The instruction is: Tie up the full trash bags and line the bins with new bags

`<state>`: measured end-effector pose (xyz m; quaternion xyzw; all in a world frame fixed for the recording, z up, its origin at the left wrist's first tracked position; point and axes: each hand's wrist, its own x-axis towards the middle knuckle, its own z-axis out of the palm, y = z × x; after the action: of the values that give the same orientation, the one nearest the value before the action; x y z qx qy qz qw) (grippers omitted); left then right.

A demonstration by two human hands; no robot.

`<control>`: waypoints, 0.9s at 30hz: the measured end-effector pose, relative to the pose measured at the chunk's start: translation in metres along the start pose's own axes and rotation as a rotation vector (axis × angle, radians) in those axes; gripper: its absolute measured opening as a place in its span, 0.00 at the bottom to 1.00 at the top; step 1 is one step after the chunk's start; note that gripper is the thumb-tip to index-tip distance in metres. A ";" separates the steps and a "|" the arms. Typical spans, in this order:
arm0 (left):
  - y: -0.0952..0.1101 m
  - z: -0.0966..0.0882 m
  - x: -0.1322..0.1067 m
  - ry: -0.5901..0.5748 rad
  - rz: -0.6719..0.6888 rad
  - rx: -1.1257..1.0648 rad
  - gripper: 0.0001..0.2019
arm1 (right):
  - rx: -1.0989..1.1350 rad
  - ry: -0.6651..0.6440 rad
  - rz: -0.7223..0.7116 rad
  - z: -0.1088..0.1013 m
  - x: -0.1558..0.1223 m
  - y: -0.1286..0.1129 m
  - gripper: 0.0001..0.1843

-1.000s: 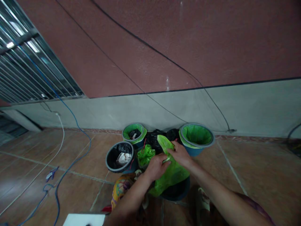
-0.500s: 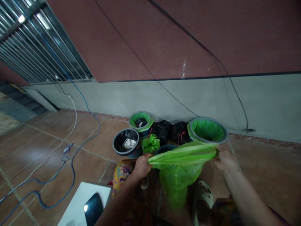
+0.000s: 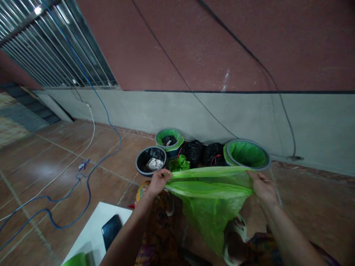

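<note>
A thin green plastic bag (image 3: 210,199) is stretched between my two hands, its top edge held wide and its body hanging down over my feet. My left hand (image 3: 160,181) pinches the bag's left corner, close to the black-lined bin (image 3: 137,168). On the other side, my right hand (image 3: 262,186) grips the right corner, in front of the green-lined bin (image 3: 227,151). Behind the bag lie a tied green bag (image 3: 180,163) and two tied black bags (image 3: 193,151). The dark blue bin seen earlier is hidden behind the bag.
Another green-lined bin (image 3: 181,142) stands by the wall (image 3: 138,111). At lower left, a white surface (image 3: 91,225) carries a phone (image 3: 111,229) and a green object (image 3: 76,260). Blue cable (image 3: 88,192) and white cable (image 3: 90,136) cross the tiled floor. My sandal (image 3: 241,227) shows below.
Both hands have spread farther apart, the left one moving left and up. The green bag is now pulled wider and its mouth edge hides the dark blue bin.
</note>
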<state>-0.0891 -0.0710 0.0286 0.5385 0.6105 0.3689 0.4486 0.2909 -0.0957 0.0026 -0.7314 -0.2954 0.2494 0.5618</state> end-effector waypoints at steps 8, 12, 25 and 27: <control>-0.010 0.025 -0.008 0.191 0.047 0.572 0.09 | -0.408 -0.109 -0.198 -0.002 -0.014 0.012 0.27; -0.031 0.062 -0.012 0.091 -0.153 0.562 0.13 | -0.675 -0.295 -0.157 0.013 -0.023 0.030 0.27; -0.071 0.115 0.047 -0.020 -0.114 0.465 0.10 | -0.907 -0.644 -0.554 0.059 -0.093 0.027 0.31; -0.079 0.118 0.053 -0.035 -0.079 0.373 0.11 | -0.901 -0.955 -0.500 0.077 -0.099 0.041 0.39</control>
<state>-0.0046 -0.0344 -0.0918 0.5943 0.6812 0.2221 0.3654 0.1742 -0.1228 -0.0527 -0.6136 -0.7437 0.2601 0.0531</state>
